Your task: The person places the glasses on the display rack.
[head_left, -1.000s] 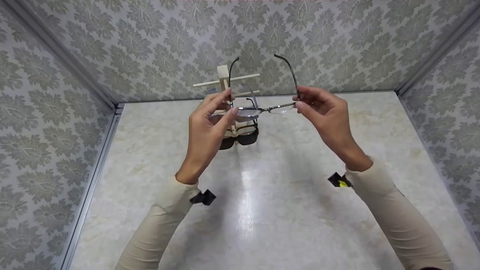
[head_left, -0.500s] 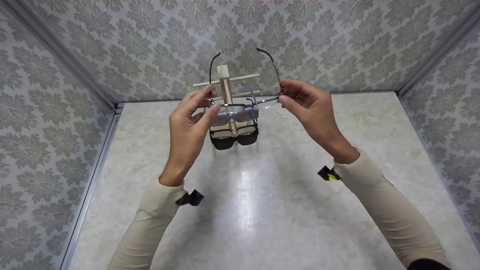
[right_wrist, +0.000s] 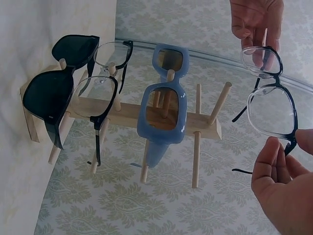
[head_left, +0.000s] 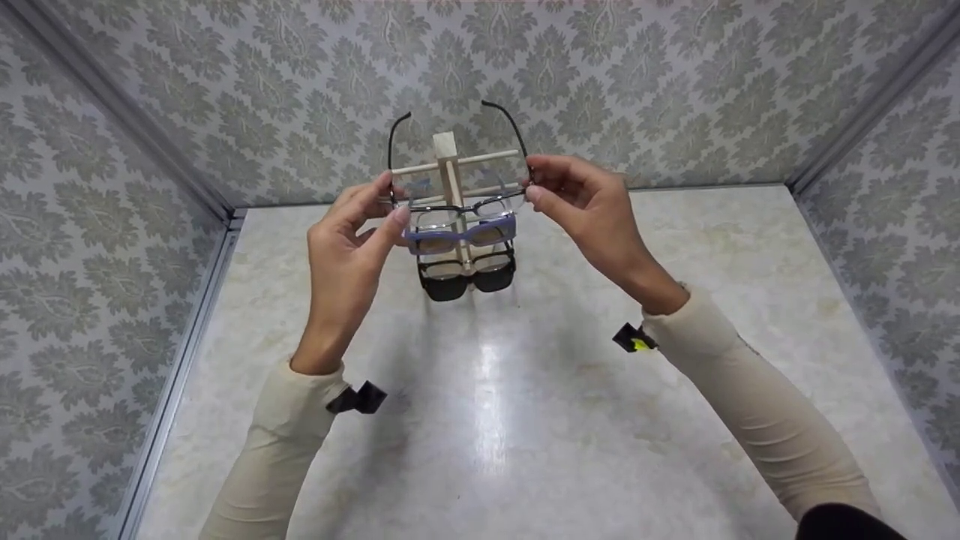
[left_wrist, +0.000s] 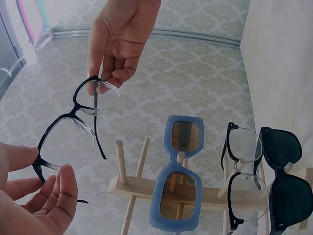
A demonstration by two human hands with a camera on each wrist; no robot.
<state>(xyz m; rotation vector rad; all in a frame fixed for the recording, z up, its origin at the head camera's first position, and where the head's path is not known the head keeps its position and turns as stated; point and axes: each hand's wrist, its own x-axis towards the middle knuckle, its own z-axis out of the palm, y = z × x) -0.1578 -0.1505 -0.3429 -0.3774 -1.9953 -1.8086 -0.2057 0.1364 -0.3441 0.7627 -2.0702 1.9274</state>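
My left hand (head_left: 349, 262) and right hand (head_left: 589, 225) pinch a pair of eyeglasses (left_wrist: 74, 112) at its two hinge corners, thumb against fingers. The frame is black along the top with clear lower rims, and both temples stand unfolded, pointing away from me. In the head view it overlaps the upper part of a wooden glasses stand (head_left: 445, 147). Both wrist views show it apart from the stand, past its top end. Blue sunglasses (right_wrist: 164, 115) sit on the pegs below the bare upper ones.
Lower on the stand hang black-and-clear eyeglasses (left_wrist: 234, 169) and dark sunglasses (left_wrist: 283, 171). The stand is at the back of a pale marbled table (head_left: 540, 420). Patterned walls (head_left: 645, 82) rise behind and at both sides.
Both hands have carried the eyeglasses leftward, from right of the stand to in front of its upper part in the head view. The grip is unchanged.
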